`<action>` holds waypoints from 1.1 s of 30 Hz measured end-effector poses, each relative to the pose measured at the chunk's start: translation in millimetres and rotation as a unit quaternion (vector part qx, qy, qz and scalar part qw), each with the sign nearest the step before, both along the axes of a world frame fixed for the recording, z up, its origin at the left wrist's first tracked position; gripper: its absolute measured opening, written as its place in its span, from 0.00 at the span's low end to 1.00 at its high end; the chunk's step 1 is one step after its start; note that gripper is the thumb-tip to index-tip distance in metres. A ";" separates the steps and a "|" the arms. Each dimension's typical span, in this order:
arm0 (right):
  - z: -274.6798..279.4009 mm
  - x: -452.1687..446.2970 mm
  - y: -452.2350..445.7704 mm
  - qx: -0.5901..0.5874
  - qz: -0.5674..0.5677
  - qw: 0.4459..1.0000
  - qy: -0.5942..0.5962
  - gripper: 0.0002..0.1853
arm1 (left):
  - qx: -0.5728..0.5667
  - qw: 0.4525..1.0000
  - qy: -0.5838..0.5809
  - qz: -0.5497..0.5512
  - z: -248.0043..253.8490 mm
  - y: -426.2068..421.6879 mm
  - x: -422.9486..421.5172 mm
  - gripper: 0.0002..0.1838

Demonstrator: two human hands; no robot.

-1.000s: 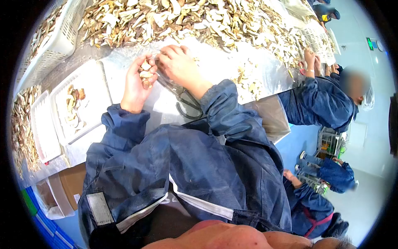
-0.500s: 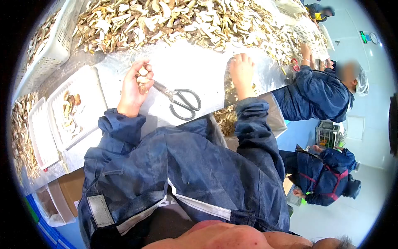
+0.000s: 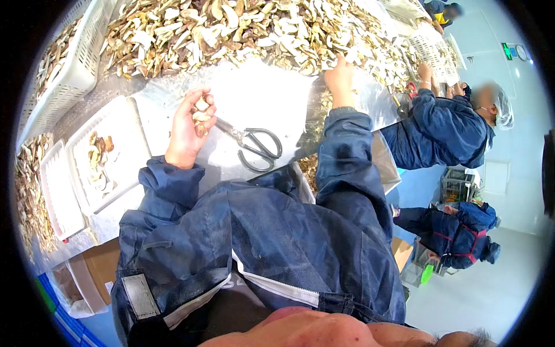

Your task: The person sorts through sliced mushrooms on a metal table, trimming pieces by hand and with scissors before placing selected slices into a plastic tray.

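Observation:
My left hand (image 3: 191, 128) is closed round several mushroom pieces (image 3: 201, 112), held above the table's left part. Beside it, black-handled scissors (image 3: 260, 149) lie on the white surface, their blades pointing to the hand. My right hand (image 3: 340, 78) reaches to the front edge of the big pile of sliced mushrooms (image 3: 231, 29); its fingertips are among the pieces, and whether they hold one cannot be made out.
At the left stand a white tray (image 3: 128, 151) with a few mushroom pieces, a smaller white tray (image 3: 65, 199) and a perforated basket (image 3: 75, 75). A co-worker (image 3: 448, 130) works at the right. Below the table edge is a lined bin (image 3: 384, 161).
My right hand has gone from beside my left hand rightward over the table, then up to the pile. The scissors, earlier partly under my right forearm, now show fully. My left hand keeps its pieces.

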State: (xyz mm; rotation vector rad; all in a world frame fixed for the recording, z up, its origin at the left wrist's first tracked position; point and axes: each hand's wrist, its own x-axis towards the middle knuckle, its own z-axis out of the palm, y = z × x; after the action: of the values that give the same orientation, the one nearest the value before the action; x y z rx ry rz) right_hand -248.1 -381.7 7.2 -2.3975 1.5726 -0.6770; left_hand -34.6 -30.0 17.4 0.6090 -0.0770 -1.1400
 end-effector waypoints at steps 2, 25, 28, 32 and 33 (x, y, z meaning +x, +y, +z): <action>-17.2 6.3 -6.3 -0.027 0.024 0.999 0.034 0.33 | 0.003 1.000 0.004 -0.003 0.7 -1.8 -1.5 0.11; 41.4 54.0 176.0 0.028 0.276 0.947 -0.165 0.26 | -0.015 1.000 0.001 -0.005 -2.2 -0.7 0.8 0.12; 42.9 31.8 182.9 0.124 0.182 0.967 -0.127 0.23 | -0.017 1.000 0.005 -0.005 -4.2 -1.7 0.4 0.12; 19.3 24.8 194.1 0.169 0.208 0.960 -0.086 0.23 | -0.006 1.000 0.001 0.004 -2.5 -0.8 -0.8 0.13; 17.5 27.7 201.6 0.152 0.220 0.961 -0.070 0.23 | -0.003 1.000 0.003 0.008 -2.7 -0.4 -0.9 0.13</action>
State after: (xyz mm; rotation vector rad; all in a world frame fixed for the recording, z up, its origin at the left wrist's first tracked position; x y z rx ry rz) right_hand -220.4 -180.1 24.7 -2.2895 0.9527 -0.4624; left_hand -35.4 -30.5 14.7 0.6000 -0.0702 -1.1260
